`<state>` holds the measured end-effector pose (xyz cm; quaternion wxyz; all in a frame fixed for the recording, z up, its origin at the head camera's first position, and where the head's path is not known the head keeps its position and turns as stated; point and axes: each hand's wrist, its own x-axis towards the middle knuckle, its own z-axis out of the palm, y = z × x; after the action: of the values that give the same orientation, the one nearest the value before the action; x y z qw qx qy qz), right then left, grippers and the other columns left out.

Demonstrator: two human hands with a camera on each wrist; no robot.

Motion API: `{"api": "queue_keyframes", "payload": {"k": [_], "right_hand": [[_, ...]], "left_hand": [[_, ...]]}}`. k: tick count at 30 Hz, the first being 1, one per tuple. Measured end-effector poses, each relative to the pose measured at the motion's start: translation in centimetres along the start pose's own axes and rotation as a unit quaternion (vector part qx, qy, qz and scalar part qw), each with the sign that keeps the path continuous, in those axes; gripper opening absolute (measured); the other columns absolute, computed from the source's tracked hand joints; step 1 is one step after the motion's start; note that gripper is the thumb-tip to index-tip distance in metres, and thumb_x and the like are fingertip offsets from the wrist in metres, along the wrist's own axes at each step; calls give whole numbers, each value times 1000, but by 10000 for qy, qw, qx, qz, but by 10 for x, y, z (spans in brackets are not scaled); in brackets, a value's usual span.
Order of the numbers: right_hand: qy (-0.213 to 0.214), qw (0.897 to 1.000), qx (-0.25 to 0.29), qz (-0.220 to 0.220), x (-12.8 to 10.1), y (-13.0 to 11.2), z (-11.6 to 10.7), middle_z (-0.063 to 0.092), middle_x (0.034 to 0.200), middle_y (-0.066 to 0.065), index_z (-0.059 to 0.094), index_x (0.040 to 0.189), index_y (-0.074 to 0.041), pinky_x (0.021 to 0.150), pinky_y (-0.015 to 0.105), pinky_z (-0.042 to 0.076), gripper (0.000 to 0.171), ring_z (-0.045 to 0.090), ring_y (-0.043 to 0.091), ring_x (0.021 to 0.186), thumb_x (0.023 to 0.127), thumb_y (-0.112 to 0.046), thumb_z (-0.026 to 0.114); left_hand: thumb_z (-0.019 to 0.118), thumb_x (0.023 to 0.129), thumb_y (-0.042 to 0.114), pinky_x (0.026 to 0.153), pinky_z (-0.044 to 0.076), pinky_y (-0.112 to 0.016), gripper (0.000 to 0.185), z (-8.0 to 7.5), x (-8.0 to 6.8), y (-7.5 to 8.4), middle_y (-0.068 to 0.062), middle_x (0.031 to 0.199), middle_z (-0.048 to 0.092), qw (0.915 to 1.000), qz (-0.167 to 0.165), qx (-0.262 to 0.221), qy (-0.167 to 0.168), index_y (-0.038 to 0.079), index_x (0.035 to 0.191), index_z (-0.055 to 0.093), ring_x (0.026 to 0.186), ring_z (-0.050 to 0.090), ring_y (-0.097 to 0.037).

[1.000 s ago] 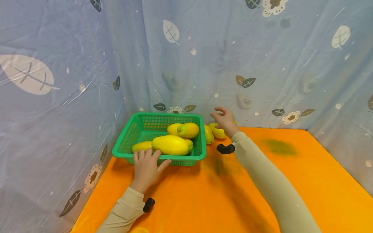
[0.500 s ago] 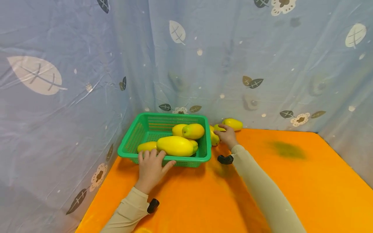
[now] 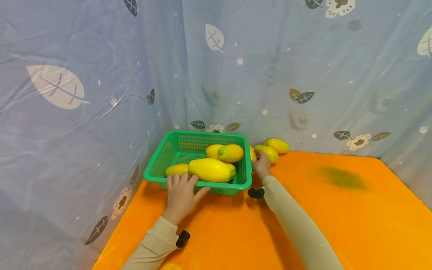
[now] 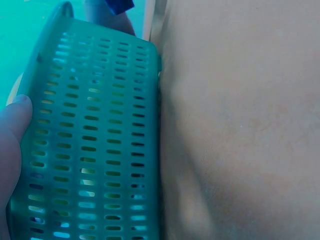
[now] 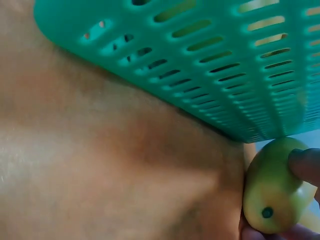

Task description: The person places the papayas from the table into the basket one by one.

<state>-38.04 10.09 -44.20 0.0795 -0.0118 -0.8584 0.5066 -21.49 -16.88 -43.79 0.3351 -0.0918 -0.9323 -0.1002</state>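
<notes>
Orange counter (image 3: 371, 225) across the lower frame, green basket (image 3: 222, 184) at centre, left hand's grip (image 3: 181, 197) hooked over its near rim — right hand's grip (image 3: 261, 165) has just moved in and closed on the yellow-green fruit (image 5: 272, 190) just right of the basket — so that one's held but still outside.

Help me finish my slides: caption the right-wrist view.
Right grip holding a yellow-green oval fruit beside a green perforated plastic basket.

Held fruit (image 5: 272, 187) — partly behind right hand (image 3: 261, 165); right sleeve (image 3: 298, 221) — cropped
</notes>
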Motion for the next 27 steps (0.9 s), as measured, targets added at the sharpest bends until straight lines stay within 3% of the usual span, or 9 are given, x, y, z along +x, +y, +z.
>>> {"api": "queue_keyframes", "payload": {"k": [9,15,21,24,27], "right_hand": [[-381,9951,762,511,0,-15,-20,48,150,29,40,154,-5,102,51,54,58,54,42,133,102,-16,61],[-376,9948,794,525,2,-32,-44,48,150,27,44,152,-6,97,50,55,56,61,35,115,102,-21,63],[-304,9933,921,631,3,-44,-70,49,151,24,44,153,-7,77,27,58,57,61,15,88,101,-23,63],[-312,9910,1162,581,3,-60,-80,49,152,21,43,154,-10,82,27,59,58,65,19,95,101,-25,63],[-486,9881,1381,474,-1,-83,-85,48,154,18,42,155,-12,89,33,60,59,64,28,114,101,-26,62]], "left_hand": [[74,83,58,97,37,-60,47,-3,2,-1,-12,84,58,9997,122,-48,192,13,92,64,83,52,-37],[75,83,57,99,36,-61,46,-4,2,-5,-13,85,58,9999,45,-41,112,13,91,63,84,52,-38],[76,82,57,98,37,-60,47,-3,0,-4,-13,83,57,9998,83,-18,185,13,90,63,82,52,-38],[77,82,57,97,38,-60,47,-2,-1,-3,-13,83,57,9996,131,-16,243,13,90,63,81,52,-37],[77,82,57,96,38,-60,47,-1,0,-3,-13,83,57,9995,155,-18,270,13,90,63,80,51,-37]]}}
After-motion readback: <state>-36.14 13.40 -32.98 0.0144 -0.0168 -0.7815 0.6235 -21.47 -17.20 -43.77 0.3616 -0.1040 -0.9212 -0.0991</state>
